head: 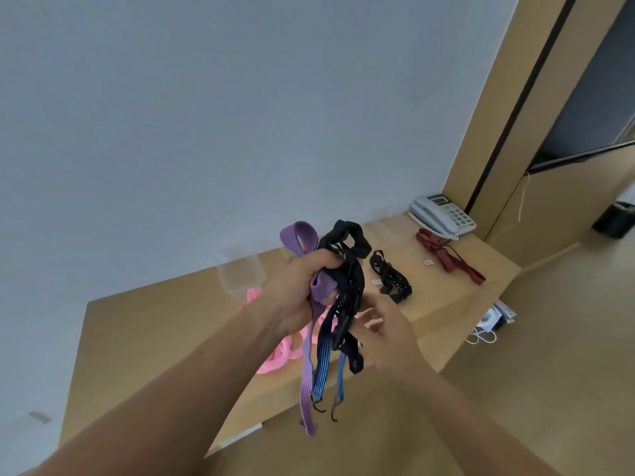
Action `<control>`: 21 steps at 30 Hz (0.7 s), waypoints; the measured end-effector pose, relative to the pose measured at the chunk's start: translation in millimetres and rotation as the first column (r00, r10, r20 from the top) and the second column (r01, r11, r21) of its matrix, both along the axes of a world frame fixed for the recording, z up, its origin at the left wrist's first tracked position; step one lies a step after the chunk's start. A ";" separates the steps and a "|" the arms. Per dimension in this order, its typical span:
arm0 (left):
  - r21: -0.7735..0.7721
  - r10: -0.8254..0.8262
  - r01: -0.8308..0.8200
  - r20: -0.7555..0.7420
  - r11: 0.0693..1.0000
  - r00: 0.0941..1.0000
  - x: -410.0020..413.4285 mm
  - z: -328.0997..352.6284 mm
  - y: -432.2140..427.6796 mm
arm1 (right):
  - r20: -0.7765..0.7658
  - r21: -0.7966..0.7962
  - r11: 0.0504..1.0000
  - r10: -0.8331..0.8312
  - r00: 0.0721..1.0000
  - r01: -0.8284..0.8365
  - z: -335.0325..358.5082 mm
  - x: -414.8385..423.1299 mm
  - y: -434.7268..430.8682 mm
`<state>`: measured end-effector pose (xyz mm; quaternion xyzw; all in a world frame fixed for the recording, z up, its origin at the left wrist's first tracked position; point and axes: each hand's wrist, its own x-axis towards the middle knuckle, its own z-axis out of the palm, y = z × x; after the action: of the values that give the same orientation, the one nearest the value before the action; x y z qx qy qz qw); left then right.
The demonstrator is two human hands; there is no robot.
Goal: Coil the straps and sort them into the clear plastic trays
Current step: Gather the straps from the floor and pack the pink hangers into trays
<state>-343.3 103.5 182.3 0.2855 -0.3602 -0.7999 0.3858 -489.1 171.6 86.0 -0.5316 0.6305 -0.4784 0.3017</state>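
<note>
One clear tray (240, 273) by pink strap (275, 359); L grip (292, 290) round strap bunch (355, 247), R grip (388, 334) loose.

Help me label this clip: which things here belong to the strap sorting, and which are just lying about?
Job: strap bundle in left hand, pink straps, black strap, red strap, clear tray.
Lying about: telephone, black bin, white cable on floor.

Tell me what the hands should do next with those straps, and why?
Probably the right hand should pinch the black strap and pull it free. The left hand grips it bunched with a purple strap and a blue strap, so nothing can be coiled yet.
</note>
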 end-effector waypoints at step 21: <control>-0.080 0.176 -0.157 0.438 0.984 0.882 -131.0 -50.6 -50.2 | 0.285 0.123 0.842 0.478 0.831 -0.526 15.5 -146.0 -93.4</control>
<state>-474.4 53.3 131.7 0.4818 -0.4294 -0.6700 0.3668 -635.1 78.2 101.5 -0.5838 0.4700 -0.3790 0.5428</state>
